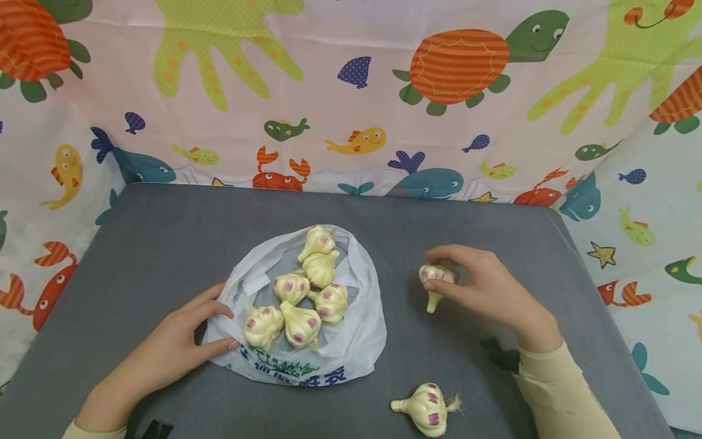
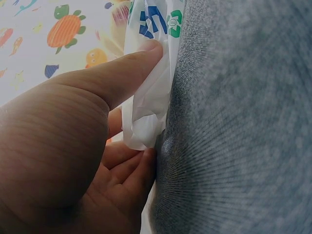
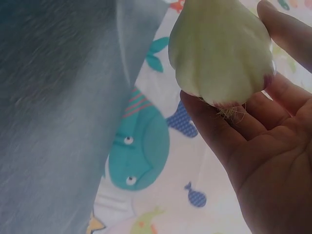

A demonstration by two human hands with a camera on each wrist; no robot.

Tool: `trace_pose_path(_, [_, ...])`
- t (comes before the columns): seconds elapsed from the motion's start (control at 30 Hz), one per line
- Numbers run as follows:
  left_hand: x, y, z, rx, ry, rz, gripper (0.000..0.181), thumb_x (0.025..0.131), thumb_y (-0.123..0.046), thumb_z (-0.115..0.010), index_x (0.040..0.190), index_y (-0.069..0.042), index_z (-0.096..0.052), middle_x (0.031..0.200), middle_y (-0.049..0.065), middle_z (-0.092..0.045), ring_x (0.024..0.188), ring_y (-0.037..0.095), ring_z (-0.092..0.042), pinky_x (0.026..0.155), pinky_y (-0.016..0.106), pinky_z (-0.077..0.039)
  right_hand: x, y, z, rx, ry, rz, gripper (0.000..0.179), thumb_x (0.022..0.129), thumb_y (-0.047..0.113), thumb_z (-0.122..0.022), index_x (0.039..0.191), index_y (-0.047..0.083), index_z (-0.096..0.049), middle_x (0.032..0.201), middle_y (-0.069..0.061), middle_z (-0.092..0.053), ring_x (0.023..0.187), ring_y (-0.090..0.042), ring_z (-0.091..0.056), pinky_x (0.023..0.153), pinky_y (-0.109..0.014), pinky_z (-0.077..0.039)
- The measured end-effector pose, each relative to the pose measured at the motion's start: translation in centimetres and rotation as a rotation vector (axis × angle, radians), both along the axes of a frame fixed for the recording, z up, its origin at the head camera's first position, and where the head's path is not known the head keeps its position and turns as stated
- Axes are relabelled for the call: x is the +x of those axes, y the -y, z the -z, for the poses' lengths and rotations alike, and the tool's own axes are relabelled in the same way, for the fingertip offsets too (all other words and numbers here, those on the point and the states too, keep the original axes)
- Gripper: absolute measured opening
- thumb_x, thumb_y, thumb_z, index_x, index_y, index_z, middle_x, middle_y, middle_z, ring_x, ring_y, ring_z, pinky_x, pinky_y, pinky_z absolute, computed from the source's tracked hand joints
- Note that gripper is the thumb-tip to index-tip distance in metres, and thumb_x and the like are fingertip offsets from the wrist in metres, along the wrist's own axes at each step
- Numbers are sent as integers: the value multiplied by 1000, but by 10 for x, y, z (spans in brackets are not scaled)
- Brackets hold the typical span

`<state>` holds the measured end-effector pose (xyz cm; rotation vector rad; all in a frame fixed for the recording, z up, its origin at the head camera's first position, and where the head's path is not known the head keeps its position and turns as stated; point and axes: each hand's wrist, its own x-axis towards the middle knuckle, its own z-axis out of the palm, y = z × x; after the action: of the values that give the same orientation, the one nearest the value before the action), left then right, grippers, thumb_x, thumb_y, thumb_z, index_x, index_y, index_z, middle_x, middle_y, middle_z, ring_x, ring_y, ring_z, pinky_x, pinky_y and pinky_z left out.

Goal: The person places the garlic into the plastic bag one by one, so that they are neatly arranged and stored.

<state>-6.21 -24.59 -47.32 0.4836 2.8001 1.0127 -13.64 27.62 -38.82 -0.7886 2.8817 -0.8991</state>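
Observation:
A white plastic bag [image 1: 356,360] with its rim rolled open holds several garlic bulbs [image 1: 301,326] with purple markings. My left hand [image 1: 175,341] holds the bag's left side, thumb and fingers on either side of a fold of its wall; the left wrist view shows the thumb laid along the printed plastic [image 2: 153,73]. To the right of the bag, my right hand [image 1: 488,286] grips one garlic bulb [image 3: 219,53] between thumb and fingers. Its stem points toward the front of the table in the head view, and its roots touch the fingers in the right wrist view.
Another garlic bulb [image 1: 428,408] lies on its side near the front of the grey table [image 1: 466,225]. A cloth printed with sea animals [image 1: 351,97] hangs behind and beside the table. A dark strip [image 1: 499,353] shows at the right wrist.

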Motion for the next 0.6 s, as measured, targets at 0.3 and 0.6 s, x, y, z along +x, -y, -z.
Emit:
trace_pose_path(0.3, [0, 0, 1, -1, -15, 0, 40, 87, -42, -95, 114, -28, -69, 166, 17, -48, 146, 43, -53, 105, 67, -46, -9, 23, -2, -49, -16, -70, 42, 90, 22, -93, 127, 15, -76, 117, 9, -76, 95, -10, -65, 82, -33, -56])
trace_pose_path(0.6, [0, 1, 0, 9, 5, 0, 42, 86, -41, -95, 115, -25, -69, 167, 20, -47, 146, 46, -51, 108, 71, -45, -18, 43, -4, -97, -27, -136, 41, 90, 20, -93, 127, 13, -76, 117, 8, -76, 95, -9, -66, 82, -31, -56])
